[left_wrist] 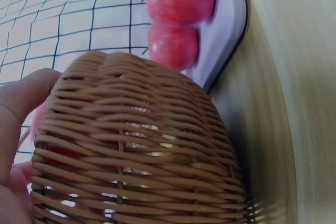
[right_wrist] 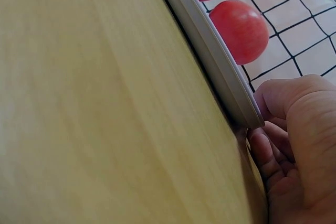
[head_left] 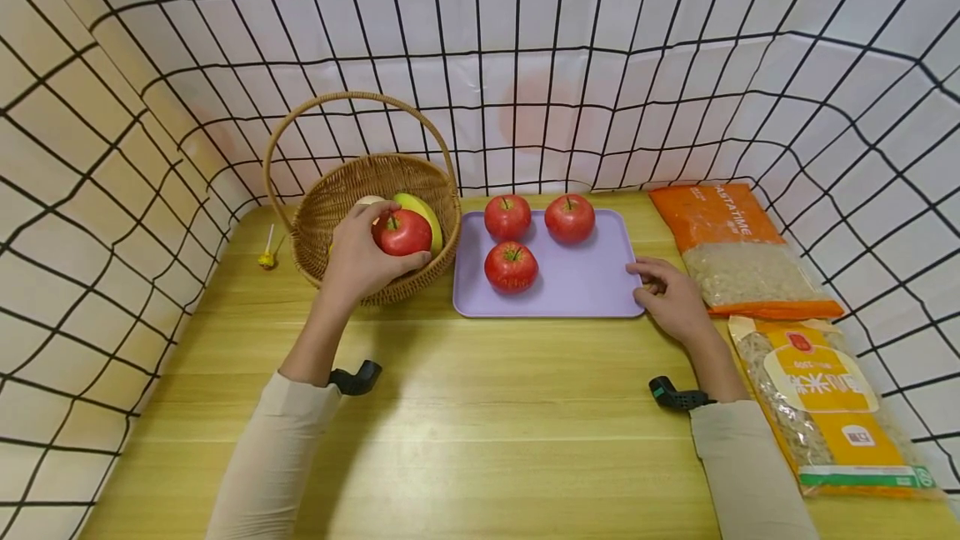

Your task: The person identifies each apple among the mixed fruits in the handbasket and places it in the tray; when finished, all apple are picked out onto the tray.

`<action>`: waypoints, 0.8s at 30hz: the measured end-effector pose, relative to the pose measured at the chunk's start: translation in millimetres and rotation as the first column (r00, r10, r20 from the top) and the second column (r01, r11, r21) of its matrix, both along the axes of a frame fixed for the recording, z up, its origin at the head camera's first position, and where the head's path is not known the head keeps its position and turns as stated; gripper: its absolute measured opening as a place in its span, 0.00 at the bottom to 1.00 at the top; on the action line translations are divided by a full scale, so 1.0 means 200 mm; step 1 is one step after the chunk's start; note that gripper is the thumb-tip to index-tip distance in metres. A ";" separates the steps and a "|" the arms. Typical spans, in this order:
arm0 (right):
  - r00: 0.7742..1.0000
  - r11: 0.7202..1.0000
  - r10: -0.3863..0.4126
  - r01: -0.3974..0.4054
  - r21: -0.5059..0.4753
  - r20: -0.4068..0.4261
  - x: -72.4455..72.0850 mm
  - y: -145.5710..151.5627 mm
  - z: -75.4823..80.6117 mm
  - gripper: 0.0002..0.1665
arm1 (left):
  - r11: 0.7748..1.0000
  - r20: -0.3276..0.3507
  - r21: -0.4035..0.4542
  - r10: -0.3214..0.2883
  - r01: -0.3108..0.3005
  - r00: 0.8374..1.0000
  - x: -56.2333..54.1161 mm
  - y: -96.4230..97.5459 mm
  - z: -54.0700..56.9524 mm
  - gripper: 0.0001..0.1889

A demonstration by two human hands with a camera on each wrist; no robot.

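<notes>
My left hand [head_left: 358,252] grips a red apple [head_left: 405,233] at the mouth of the wicker basket [head_left: 303,227], its thumb and fingers on opposite sides. In the left wrist view, the basket's woven wall [left_wrist: 142,145] hides most of that apple. A yellow banana [head_left: 425,217] and a pale round thing [head_left: 369,200] lie in the basket. Beside it stands a lilac tray [head_left: 581,282] bearing three red apples. At the tray's right edge, my right hand [head_left: 675,302] pinches the rim [right_wrist: 231,85], thumb above and curled fingers at the underside.
An orange pasta bag [head_left: 738,248] lies right of the tray, with a yellow and clear grain bag [head_left: 828,407] nearer me. A yellow lollipop [head_left: 267,258] rests left of the basket. Grid-patterned cloth [head_left: 555,32] walls the back and sides of the wooden table [head_left: 517,423].
</notes>
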State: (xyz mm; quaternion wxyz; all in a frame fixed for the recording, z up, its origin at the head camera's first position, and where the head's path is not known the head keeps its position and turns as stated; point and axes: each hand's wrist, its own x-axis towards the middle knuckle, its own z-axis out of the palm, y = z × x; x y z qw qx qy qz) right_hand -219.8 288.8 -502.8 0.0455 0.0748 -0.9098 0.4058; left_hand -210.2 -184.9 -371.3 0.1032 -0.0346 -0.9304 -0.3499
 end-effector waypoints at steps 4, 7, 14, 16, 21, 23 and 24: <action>1.000 1.000 -0.012 0.012 0.008 0.011 0.00 0.00 0.00 0.23 | 0.999 -0.050 0.036 0.017 -0.015 0.999 0.00 0.03 0.00 0.42; 1.000 1.000 -0.011 0.011 0.014 0.007 0.00 0.00 0.00 0.23 | 0.997 -0.075 0.072 0.019 -0.014 0.997 0.01 0.06 0.01 0.41; 1.000 1.000 0.004 -0.004 0.020 -0.001 0.00 0.00 0.00 0.23 | 0.993 -0.182 0.111 -0.016 0.037 0.983 0.00 0.12 0.01 0.42; 1.000 1.000 0.003 -0.003 0.021 0.000 0.00 0.00 0.00 0.23 | 0.992 -0.207 0.116 -0.027 0.052 0.978 0.00 0.14 0.01 0.43; 1.000 1.000 0.004 -0.004 0.016 0.002 0.00 0.00 0.00 0.23 | 0.980 -0.269 0.154 -0.085 0.130 0.960 -0.01 0.20 0.01 0.45; 1.000 1.000 0.003 -0.003 0.018 0.005 0.00 0.00 0.00 0.23 | 0.969 -0.297 0.176 -0.117 0.175 0.948 -0.01 0.23 0.00 0.45; 1.000 1.000 0.002 -0.002 0.020 0.008 0.00 0.00 0.00 0.23 | 0.962 -0.311 0.186 -0.137 0.202 0.940 -0.01 0.25 0.00 0.45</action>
